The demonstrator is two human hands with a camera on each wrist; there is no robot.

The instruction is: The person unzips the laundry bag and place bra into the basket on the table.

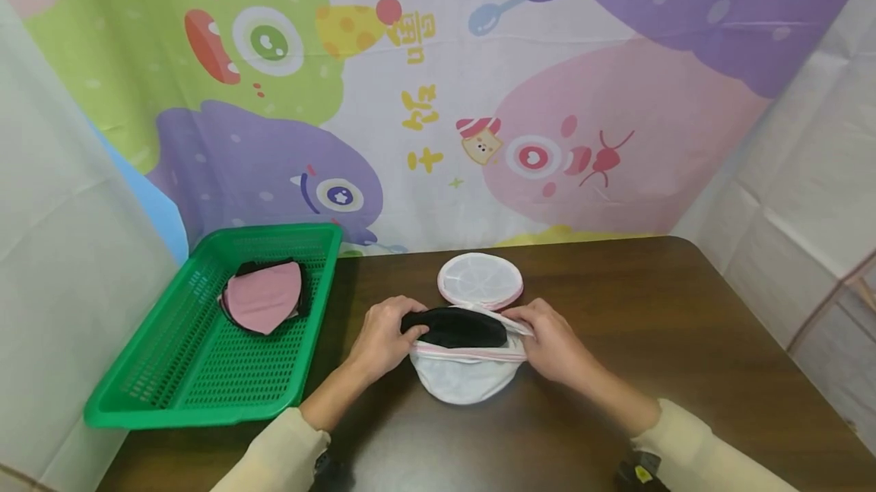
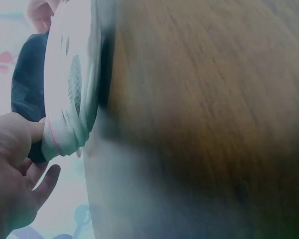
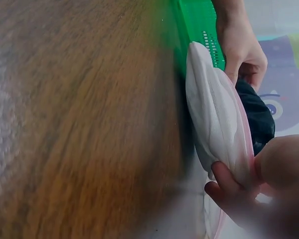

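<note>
A white mesh laundry bag [image 1: 467, 379] with a pink zip lies unzipped on the table, its mouth spread wide. Its round mesh end [image 1: 480, 279] lies folded out behind. In the mouth sits a black cloth item [image 1: 460, 327], partly hidden by the bag; its exact kind cannot be told. My left hand [image 1: 387, 336] pinches the black item's left end, thumb in front, beside the bag's rim. On the other side my right hand [image 1: 551, 341] grips the bag's zipped edge. In the right wrist view its fingers [image 3: 228, 185] press the white mesh.
A green plastic basket [image 1: 201, 417] stands to the left on the brown wooden table [image 1: 657, 340]. Inside lies a pink cup-shaped cloth piece [image 1: 263, 298] on top of black ones. A cartoon-printed cloth [image 1: 438, 211] hangs behind the table's back edge.
</note>
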